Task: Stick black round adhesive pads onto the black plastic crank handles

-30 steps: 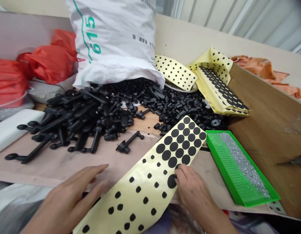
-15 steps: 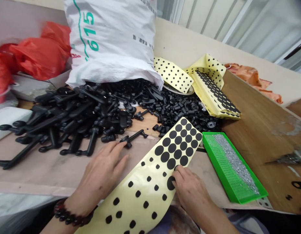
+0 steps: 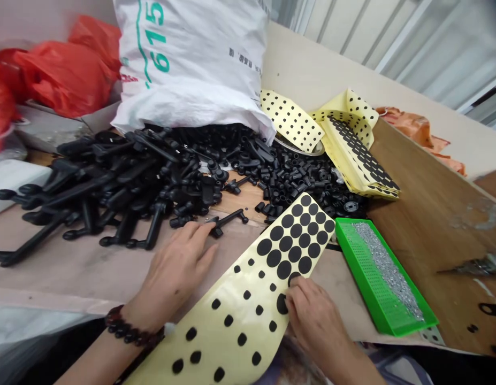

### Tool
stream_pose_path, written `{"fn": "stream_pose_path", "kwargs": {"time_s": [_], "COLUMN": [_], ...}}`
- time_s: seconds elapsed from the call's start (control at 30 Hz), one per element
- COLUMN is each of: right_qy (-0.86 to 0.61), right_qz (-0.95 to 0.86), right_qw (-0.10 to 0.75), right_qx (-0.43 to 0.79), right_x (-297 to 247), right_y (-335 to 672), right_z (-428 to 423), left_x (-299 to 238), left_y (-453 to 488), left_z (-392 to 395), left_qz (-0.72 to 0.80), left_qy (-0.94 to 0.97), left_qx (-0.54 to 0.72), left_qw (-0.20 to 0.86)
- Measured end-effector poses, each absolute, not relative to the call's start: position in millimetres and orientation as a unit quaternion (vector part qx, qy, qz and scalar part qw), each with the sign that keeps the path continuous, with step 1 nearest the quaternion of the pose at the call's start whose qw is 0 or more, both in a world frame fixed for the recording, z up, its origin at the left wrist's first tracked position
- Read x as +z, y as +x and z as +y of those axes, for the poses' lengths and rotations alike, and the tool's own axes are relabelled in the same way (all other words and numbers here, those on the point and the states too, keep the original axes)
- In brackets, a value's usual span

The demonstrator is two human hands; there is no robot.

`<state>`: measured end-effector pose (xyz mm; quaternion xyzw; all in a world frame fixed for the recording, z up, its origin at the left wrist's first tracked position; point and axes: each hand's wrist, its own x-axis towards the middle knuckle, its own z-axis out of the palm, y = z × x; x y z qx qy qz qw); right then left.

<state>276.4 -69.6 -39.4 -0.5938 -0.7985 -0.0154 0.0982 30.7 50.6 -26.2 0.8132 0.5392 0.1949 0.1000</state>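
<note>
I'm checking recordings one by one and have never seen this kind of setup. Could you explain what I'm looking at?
There is no machine here: these are a person's two bare hands, filmed by one head-worn camera looking forward and down. The left hand, with a bracelet of dark beads at its wrist, has its fingertips at a slim black plastic part, perhaps touching it, thumb apart. The right hand has its fingers at the edge of a long glossy yellow sheet with round black dots; its grip is partly hidden. On the pinkish-covered table are a heap of long black plastic parts, many small black tubes and a green plastic tray of tiny silvery pieces.
</note>
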Motion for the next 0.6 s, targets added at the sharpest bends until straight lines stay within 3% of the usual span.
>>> {"fn": "stream_pose_path", "kwargs": {"time_s": [0.2,0.6], "right_qy": [-0.612,-0.580], "right_qz": [-0.779,-0.804], "right_qw": [0.121,0.127], "right_qx": [0.064,-0.023], "right_x": [-35.9,-39.4], "right_y": [280.0,275.0], "right_z": [-72.4,-70.4], "left_x": [-20.9,-21.0], "left_y": [33.6,32.4], "left_z": [53.4,54.6], "left_qz": [0.536,0.537], "left_qy": [0.814,0.810], "left_qx": [0.179,0.184], "left_qw": [0.134,0.152]}}
